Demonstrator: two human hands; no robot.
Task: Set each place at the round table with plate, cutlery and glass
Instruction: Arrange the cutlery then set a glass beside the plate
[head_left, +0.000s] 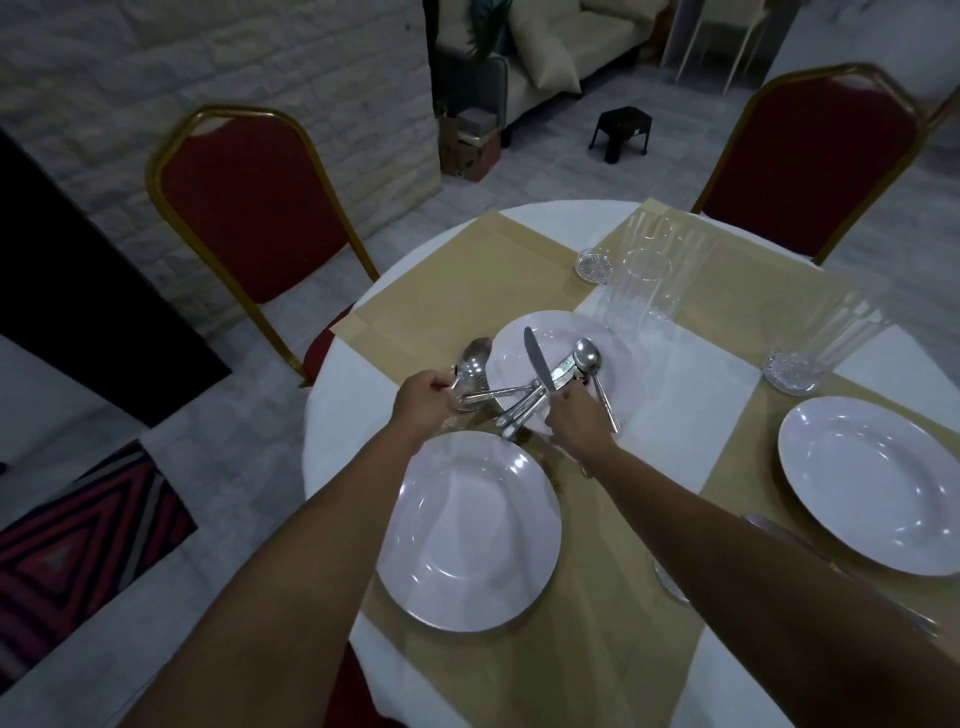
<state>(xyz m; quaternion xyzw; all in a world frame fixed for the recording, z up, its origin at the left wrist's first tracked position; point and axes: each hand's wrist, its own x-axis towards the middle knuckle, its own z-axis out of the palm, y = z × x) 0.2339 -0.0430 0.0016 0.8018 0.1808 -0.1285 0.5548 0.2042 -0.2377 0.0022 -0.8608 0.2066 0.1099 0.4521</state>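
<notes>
Round and white-clothed, our table (691, 384) carries beige mats and three white china plates. Over the far plate (550, 332), our left hand (423, 400) grips steel spoons (470, 364); our right hand (574, 415) clutches a steel table knife (537, 358) among loose cutlery. Ribbed clear glasses (644, 270) stand beyond.

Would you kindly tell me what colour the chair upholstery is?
Dark red, with gold frames, on both chairs; the head view shows it best.
</notes>
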